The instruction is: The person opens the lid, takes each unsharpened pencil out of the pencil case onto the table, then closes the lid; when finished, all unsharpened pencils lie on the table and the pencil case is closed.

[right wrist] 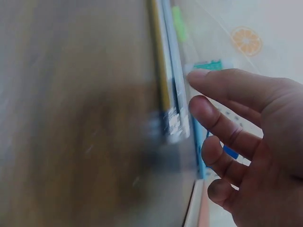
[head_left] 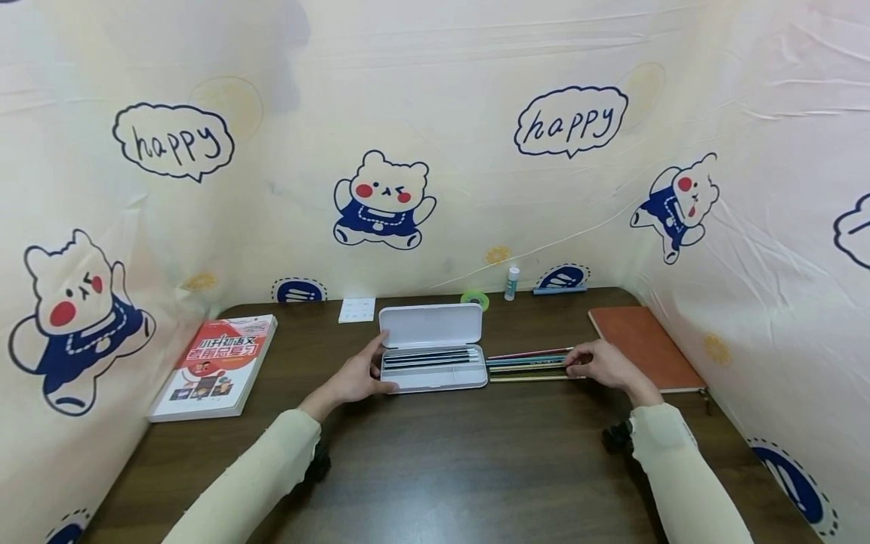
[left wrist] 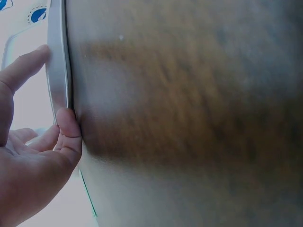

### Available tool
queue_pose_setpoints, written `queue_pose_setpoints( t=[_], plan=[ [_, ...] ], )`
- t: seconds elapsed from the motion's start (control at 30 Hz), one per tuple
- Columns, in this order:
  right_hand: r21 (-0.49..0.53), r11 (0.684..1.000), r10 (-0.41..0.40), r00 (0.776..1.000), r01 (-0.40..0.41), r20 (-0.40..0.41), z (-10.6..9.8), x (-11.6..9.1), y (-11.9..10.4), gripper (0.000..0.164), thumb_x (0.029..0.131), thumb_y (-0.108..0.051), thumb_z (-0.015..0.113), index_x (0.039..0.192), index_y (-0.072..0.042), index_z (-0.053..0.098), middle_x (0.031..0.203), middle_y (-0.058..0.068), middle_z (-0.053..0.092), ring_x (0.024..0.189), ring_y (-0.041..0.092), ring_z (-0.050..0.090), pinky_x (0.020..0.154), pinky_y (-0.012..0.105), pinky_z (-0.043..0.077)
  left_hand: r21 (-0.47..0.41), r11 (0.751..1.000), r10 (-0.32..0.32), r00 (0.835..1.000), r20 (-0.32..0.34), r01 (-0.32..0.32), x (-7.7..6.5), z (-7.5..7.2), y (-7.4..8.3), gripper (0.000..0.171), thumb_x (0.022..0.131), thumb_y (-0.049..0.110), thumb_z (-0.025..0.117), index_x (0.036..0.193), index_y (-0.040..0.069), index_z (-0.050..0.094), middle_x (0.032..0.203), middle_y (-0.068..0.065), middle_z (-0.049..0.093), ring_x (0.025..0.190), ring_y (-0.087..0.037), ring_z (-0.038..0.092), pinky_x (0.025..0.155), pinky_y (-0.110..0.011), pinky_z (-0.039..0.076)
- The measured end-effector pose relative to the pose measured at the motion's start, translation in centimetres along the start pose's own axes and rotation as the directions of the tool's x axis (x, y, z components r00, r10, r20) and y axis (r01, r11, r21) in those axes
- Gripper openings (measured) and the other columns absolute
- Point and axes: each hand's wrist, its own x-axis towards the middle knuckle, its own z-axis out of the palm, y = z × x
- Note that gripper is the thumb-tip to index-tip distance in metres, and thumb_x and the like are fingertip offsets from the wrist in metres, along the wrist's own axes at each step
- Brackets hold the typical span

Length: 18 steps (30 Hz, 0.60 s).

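Note:
A white pencil case [head_left: 467,375] lies on the table with its lid [head_left: 430,325] tipped back, and several dark pencils [head_left: 428,358] rest inside it. My left hand [head_left: 355,375] holds the case at its left end, the thumb at the front corner and the other fingers round the side. To the right of the case lies a loose row of several coloured pencils [head_left: 523,363]. My right hand [head_left: 601,363] is at the right ends of that row. In the right wrist view its fingertips [right wrist: 202,109] stand apart, right beside the pencil ends [right wrist: 173,124].
A red and white book [head_left: 217,363] lies at the left, a brown notebook [head_left: 646,347] at the right. Along the back are a white paper square [head_left: 356,310], a green tape roll [head_left: 483,299], a glue stick [head_left: 512,284] and a blue bar [head_left: 559,290]. Printed cloth surrounds the table.

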Motion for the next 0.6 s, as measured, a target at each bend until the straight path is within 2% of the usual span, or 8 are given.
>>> queue_pose_setpoints(
  t=[0.07, 0.23, 0.6],
  plan=[
    [0.007, 1.000, 0.000, 1.000, 0.000, -0.016, -0.1, 0.3, -0.8, 0.009, 0.089, -0.017, 0.074, 0.097, -0.014, 0.077, 0.093, 0.000, 0.074, 0.081, 0.014, 0.059, 0.074, 0.030, 0.048, -0.004, 1.000, -0.002, 1.000, -0.003, 0.002, -0.1, -0.1, 0.0, 0.111, 0.080, 0.028, 0.085, 0.161, 0.016, 0.010, 0.146, -0.018, 0.051, 0.087, -0.016, 0.057, 0.075, -0.030, 0.047],
    [0.015, 0.997, -0.069, 0.997, 0.069, -0.036, 0.2, 1.7, -3.4, 0.013, 0.091, -0.016, 0.073, 0.102, -0.009, 0.076, 0.093, 0.002, 0.073, 0.082, 0.015, 0.058, 0.075, 0.030, 0.048, -0.004, 1.000, 0.000, 1.000, -0.002, 0.000, 0.0, -0.1, -0.2, 0.111, 0.080, 0.029, 0.085, 0.161, 0.016, 0.010, 0.146, -0.019, 0.050, 0.087, -0.016, 0.057, 0.074, -0.029, 0.047],
    [0.037, 0.987, -0.157, 0.986, 0.155, 0.052, 2.8, 5.3, -8.8, 0.021, 0.094, -0.020, 0.069, 0.111, -0.009, 0.073, 0.098, 0.000, 0.072, 0.086, 0.015, 0.060, 0.077, 0.031, 0.049, -0.010, 1.000, -0.007, 1.000, -0.005, 0.007, 0.1, 0.1, -0.4, 0.111, 0.080, 0.029, 0.085, 0.161, 0.018, 0.011, 0.146, -0.017, 0.051, 0.088, -0.017, 0.057, 0.072, -0.028, 0.047]
  ],
)
